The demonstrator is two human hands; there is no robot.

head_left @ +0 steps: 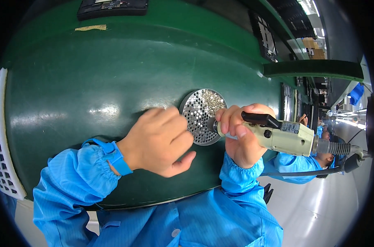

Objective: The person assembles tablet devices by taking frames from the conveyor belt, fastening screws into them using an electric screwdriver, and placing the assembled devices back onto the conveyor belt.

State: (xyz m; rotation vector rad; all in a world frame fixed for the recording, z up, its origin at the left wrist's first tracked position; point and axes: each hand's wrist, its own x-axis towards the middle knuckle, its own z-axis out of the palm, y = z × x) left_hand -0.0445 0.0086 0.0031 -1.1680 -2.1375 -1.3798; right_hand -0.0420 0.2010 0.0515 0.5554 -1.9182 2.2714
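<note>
A pale, cream-coloured electric screwdriver [292, 140] lies across my right hand [246, 142], its fingers wrapped round the front end and its black lever on top. The tool's nose points left, over the right side of a round metal screw dish [203, 142]. Inside the dish is a plate full of holes, with small silvery screws [213, 101] heaped toward its far right. Just left of the dish is my left hand [160, 140], fingers curled under and thumb sticking out to the right. What those fingers hold, if anything, is hidden. A blue strap [120, 162] circles the left wrist.
The green bench top [80, 74] carries a white slotted tray [5, 164] at the left edge. A black device [113, 10] and a yellowish strip [90, 28] lie at the back. A green bar [314, 69] stands at right. Beyond the screwdriver's cable sits another person in blue [296, 166].
</note>
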